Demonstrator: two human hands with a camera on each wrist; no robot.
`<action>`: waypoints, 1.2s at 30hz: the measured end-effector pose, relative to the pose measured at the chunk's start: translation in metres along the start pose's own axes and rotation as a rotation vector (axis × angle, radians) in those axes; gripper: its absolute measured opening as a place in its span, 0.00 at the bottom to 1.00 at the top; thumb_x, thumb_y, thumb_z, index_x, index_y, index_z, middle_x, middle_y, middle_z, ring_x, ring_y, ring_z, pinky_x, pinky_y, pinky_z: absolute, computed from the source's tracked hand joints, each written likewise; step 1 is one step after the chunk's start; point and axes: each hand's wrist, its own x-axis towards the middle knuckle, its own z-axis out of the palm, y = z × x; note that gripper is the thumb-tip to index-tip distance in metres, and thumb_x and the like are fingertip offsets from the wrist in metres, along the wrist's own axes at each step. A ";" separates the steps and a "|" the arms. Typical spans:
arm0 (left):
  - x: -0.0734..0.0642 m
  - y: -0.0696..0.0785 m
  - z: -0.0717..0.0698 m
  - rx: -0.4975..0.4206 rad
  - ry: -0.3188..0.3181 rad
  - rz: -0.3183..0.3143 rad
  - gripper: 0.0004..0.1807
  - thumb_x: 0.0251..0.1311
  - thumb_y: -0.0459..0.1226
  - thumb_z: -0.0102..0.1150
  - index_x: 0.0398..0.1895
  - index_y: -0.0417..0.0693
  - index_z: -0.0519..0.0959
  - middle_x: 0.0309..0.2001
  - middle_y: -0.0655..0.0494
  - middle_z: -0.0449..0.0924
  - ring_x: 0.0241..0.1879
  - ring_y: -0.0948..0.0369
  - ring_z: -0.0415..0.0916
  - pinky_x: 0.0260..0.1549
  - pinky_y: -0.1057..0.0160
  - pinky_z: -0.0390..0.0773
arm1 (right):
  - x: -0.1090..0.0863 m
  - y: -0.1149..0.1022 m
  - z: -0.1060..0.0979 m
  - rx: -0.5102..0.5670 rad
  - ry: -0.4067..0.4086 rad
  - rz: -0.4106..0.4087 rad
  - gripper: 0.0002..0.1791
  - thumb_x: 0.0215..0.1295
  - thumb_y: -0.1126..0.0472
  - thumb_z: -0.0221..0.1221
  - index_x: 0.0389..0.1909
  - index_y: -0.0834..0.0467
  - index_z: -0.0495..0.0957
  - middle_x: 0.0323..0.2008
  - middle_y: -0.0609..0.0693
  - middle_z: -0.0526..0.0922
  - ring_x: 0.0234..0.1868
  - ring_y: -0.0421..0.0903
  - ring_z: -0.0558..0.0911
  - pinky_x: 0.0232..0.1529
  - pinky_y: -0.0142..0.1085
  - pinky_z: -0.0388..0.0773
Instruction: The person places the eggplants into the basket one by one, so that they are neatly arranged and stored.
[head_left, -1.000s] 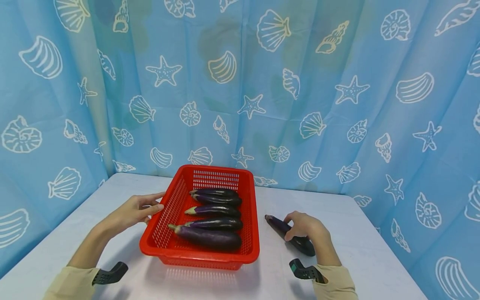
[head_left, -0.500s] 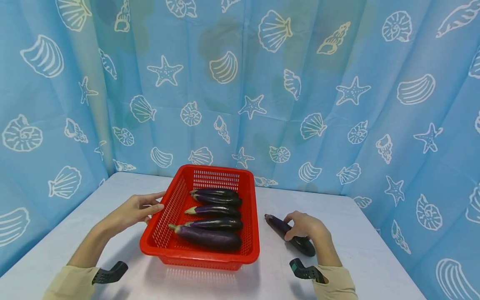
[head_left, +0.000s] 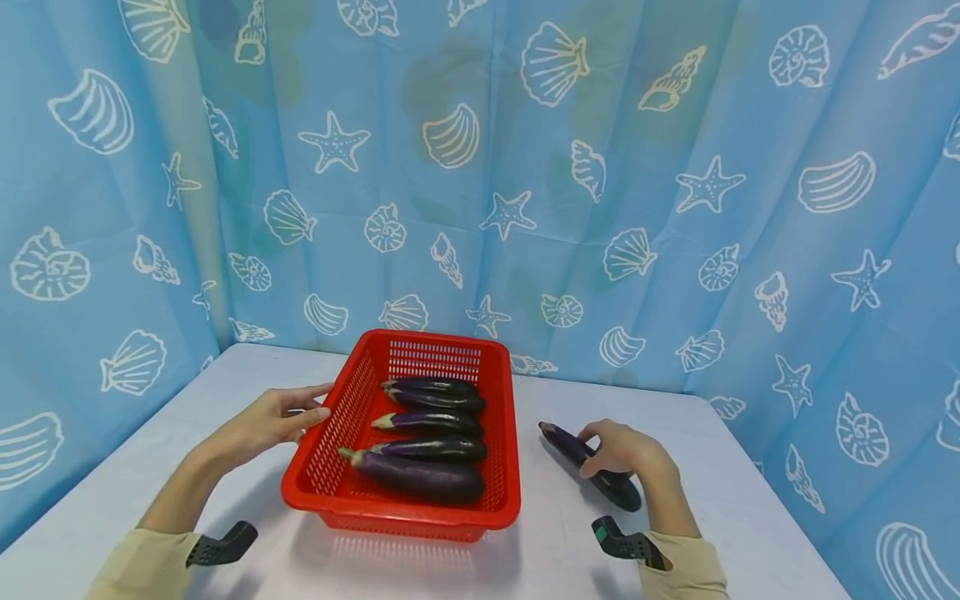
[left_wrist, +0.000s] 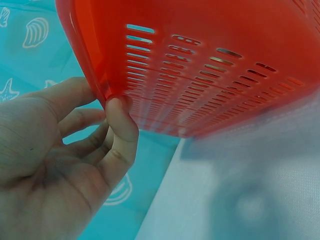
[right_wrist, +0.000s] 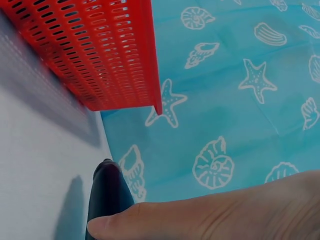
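Note:
A red plastic basket (head_left: 512, 442) with slotted sides holds several dark purple eggplants (head_left: 420, 477), lying crosswise in a row. My left hand (head_left: 273, 423) pinches its left rim; in the left wrist view the thumb (left_wrist: 122, 127) presses the rim from one side while the other fingers are partly hidden. To the right of the basket, my right hand (head_left: 622, 450) grips another eggplant (head_left: 562, 442) around its middle, stem end pointing to the far left. The right wrist view shows the thumb across this eggplant (right_wrist: 107, 187), with a shadow beside it; the remaining fingers are out of sight.
The basket and hands are over a white-covered table (head_left: 570, 567). A blue curtain (head_left: 675, 308) printed with white shells and starfish hangs behind it and along both sides. Each forearm wears a black wrist mount (head_left: 225, 546).
My right hand and the eggplant in it have shifted a little to the right, away from the basket. The left hand keeps its place on the rim.

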 end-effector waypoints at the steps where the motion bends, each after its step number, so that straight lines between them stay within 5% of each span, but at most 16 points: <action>1: 0.000 0.000 0.000 0.000 0.001 -0.004 0.37 0.67 0.48 0.58 0.75 0.45 0.59 0.56 0.42 0.81 0.49 0.55 0.81 0.45 0.54 0.84 | 0.000 0.000 -0.001 -0.002 0.000 -0.001 0.30 0.54 0.57 0.71 0.59 0.57 0.75 0.52 0.59 0.79 0.41 0.50 0.79 0.47 0.50 0.81; 21: -0.001 0.001 -0.001 -0.008 -0.007 0.015 0.37 0.67 0.48 0.57 0.75 0.43 0.59 0.56 0.41 0.81 0.49 0.54 0.81 0.46 0.52 0.83 | -0.012 -0.018 -0.037 0.012 0.030 -0.141 0.32 0.55 0.59 0.70 0.62 0.59 0.72 0.47 0.59 0.83 0.40 0.49 0.81 0.48 0.50 0.82; 29: 0.000 0.001 0.000 -0.009 -0.001 0.015 0.38 0.67 0.48 0.58 0.75 0.43 0.59 0.56 0.40 0.81 0.48 0.54 0.81 0.47 0.53 0.83 | -0.012 -0.038 -0.048 0.015 0.121 -0.256 0.35 0.52 0.62 0.72 0.63 0.59 0.73 0.57 0.60 0.78 0.50 0.58 0.82 0.49 0.50 0.83; 36: -0.001 0.000 -0.001 -0.007 -0.002 0.017 0.37 0.67 0.48 0.58 0.75 0.43 0.59 0.55 0.41 0.82 0.48 0.54 0.82 0.47 0.53 0.83 | -0.017 -0.059 -0.054 -0.022 0.054 -0.231 0.32 0.56 0.61 0.69 0.63 0.56 0.73 0.52 0.60 0.82 0.44 0.51 0.81 0.47 0.48 0.84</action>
